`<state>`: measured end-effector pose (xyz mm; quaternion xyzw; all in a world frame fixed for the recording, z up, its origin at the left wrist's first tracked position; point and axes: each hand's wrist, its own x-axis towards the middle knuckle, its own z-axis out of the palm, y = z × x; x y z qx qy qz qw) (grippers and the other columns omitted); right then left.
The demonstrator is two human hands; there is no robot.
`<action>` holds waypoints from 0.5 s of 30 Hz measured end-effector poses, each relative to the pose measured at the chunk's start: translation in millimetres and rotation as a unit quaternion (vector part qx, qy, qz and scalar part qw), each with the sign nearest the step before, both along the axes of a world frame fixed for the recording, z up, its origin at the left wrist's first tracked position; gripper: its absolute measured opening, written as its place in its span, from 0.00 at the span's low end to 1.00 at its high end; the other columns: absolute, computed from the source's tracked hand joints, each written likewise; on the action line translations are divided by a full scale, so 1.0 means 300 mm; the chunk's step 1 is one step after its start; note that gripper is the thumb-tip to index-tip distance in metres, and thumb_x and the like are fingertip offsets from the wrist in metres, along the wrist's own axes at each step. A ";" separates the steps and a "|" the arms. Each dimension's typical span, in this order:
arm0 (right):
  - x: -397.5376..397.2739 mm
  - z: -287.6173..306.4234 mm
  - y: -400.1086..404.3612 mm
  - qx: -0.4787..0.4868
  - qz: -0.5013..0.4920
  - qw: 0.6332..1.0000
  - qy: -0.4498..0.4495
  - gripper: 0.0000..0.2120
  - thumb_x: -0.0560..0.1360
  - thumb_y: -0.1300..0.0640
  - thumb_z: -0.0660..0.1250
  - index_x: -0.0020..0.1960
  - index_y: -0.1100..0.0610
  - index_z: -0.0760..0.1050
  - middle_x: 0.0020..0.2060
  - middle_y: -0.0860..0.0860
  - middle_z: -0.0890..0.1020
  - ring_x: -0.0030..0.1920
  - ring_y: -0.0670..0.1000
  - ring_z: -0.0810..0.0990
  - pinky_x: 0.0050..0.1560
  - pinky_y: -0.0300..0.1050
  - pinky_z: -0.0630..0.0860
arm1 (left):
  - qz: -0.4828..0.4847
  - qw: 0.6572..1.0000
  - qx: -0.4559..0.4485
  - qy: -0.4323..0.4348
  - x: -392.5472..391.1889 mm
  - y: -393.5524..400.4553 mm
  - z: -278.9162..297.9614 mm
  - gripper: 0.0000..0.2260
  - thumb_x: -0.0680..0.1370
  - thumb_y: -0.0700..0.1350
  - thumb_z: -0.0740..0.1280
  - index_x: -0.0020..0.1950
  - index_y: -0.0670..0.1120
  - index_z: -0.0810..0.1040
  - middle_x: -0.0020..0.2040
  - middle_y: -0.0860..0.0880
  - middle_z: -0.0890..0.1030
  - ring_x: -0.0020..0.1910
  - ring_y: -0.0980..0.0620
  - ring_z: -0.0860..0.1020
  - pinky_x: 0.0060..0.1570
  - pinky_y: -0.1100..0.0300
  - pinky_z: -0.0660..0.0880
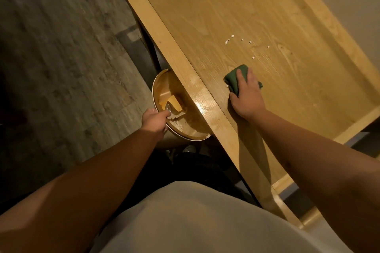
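My right hand (246, 94) presses a folded green cloth (233, 79) flat on the wooden table (216, 16), near its front edge. Several small white crumbs (242, 42) lie scattered on the table just beyond the cloth. My left hand (154, 119) grips the near rim of a round wooden tray (162, 86) held below the table edge. On the tray lie a yellow-orange block (174, 102), a clear round piece and some white scraps. Part of the tray is hidden under the table edge.
The table runs diagonally from the top middle to the lower right, with a raised light border (164, 47). Grey wood-pattern floor (61, 57) lies on the left. Dark table legs (150, 51) stand under the edge. A pale wall is at the upper right.
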<state>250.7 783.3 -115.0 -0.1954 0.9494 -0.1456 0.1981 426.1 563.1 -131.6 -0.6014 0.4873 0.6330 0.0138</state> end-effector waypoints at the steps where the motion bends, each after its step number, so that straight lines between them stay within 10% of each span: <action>1: 0.015 -0.002 -0.023 -0.005 0.019 1.000 -0.003 0.36 0.79 0.51 0.63 0.80 0.53 0.47 0.80 0.60 0.45 0.79 0.63 0.44 0.77 0.55 0.46 | 0.000 1.000 0.000 0.000 -0.002 -0.006 0.000 0.09 0.73 0.33 0.71 0.46 0.42 0.72 0.37 0.41 0.79 0.22 0.52 0.79 0.21 0.63 0.71; 7: 0.113 -0.006 -0.137 -0.037 0.134 0.990 -0.003 0.36 0.77 0.53 0.65 0.80 0.52 0.51 0.80 0.59 0.49 0.79 0.62 0.47 0.78 0.59 0.49 | 0.016 1.000 0.019 -0.001 -0.017 -0.037 -0.003 0.12 0.72 0.35 0.72 0.52 0.40 0.74 0.42 0.37 0.80 0.39 0.42 0.79 0.41 0.49 0.75; 15: 0.243 0.001 -0.230 -0.024 0.262 0.965 0.017 0.36 0.77 0.55 0.67 0.79 0.51 0.54 0.79 0.59 0.52 0.78 0.62 0.53 0.75 0.57 0.56 | 0.008 1.000 -0.004 -0.001 -0.009 -0.031 -0.006 0.13 0.71 0.34 0.71 0.41 0.44 0.66 0.30 0.43 0.70 0.23 0.52 0.68 0.23 0.61 0.63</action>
